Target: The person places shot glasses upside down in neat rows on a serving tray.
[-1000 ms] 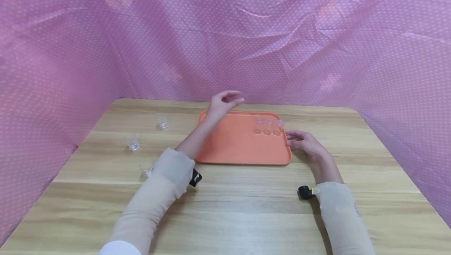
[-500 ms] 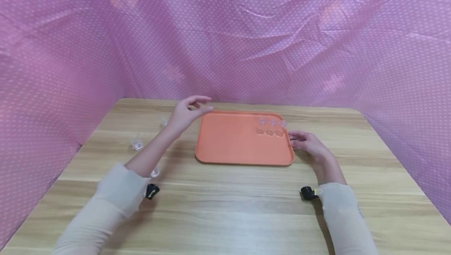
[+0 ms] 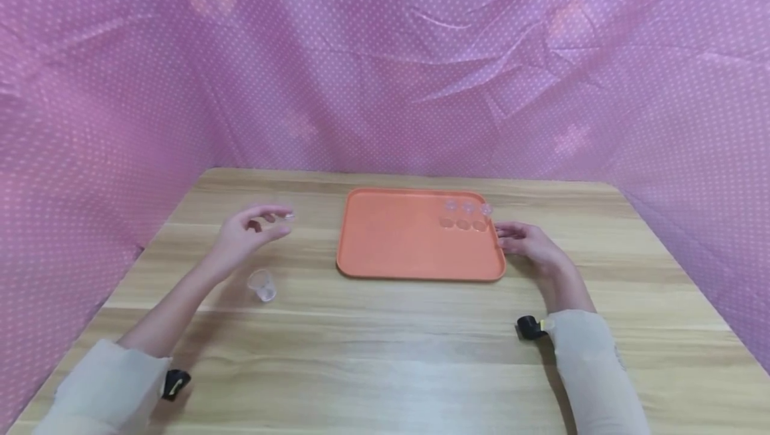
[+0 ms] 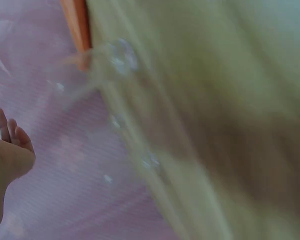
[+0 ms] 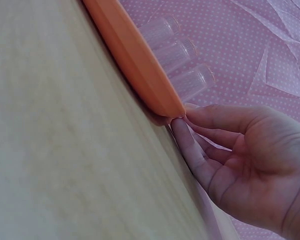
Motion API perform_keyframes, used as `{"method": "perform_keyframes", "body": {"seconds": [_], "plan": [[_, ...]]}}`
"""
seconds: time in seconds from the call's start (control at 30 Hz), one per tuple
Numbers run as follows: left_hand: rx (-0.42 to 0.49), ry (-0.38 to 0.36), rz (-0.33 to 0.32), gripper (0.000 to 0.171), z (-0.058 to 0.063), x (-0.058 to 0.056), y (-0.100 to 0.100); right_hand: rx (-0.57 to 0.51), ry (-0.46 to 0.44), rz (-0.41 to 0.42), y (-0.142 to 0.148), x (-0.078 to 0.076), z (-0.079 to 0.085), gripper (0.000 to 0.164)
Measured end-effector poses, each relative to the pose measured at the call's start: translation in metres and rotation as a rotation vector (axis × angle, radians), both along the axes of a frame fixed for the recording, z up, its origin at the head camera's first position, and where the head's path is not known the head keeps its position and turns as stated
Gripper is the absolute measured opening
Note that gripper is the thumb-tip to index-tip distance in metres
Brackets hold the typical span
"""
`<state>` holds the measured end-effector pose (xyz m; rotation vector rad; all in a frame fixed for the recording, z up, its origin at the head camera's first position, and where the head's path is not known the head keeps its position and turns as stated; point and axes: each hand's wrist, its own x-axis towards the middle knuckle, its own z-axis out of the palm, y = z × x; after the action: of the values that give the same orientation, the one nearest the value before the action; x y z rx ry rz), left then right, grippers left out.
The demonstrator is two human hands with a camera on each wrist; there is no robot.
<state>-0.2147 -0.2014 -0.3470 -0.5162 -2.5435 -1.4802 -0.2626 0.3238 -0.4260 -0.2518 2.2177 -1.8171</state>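
On the pale wood-grain bench lies an orange tray, flat, its right edge held by the right hand. That hand's grip is closed to a pinch on the rim near a corner; its fingertips are partly hidden in the head view. Clear cups stand inside the tray's right end. The right wrist view shows three; the head view shows six faint circles, and which are rims and which bases is hard to make out. The left hand is over the bench, left of the tray, its thumb well apart from loosely bent fingers. A small clear glint shows by its fingertips; contact cannot be confirmed. Near the forearm lies a clear cup. The left wrist view is blurred.
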Motion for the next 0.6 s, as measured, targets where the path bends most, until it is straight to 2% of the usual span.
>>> {"method": "perform_keyframes", "body": {"seconds": [0.1,0.23,0.43,0.6], "plan": [[-0.035,-0.029,-0.013,0.035,-0.009,0.007,-0.02,0.012,0.003,0.002,-0.001,0.0,0.001,0.048],[-0.098,-0.109,-0.028,0.04,-0.019,0.013,-0.038,0.02,0.007,-0.002,-0.001,0.0,0.001,0.046],[-0.205,-0.217,-0.125,0.052,-0.038,0.022,-0.055,0.025,0.015,-0.001,-0.001,0.001,0.002,0.047],[-0.202,-0.261,-0.198,0.056,-0.05,0.026,-0.063,0.022,0.007,-0.004,-0.001,-0.001,0.002,0.048]]}}
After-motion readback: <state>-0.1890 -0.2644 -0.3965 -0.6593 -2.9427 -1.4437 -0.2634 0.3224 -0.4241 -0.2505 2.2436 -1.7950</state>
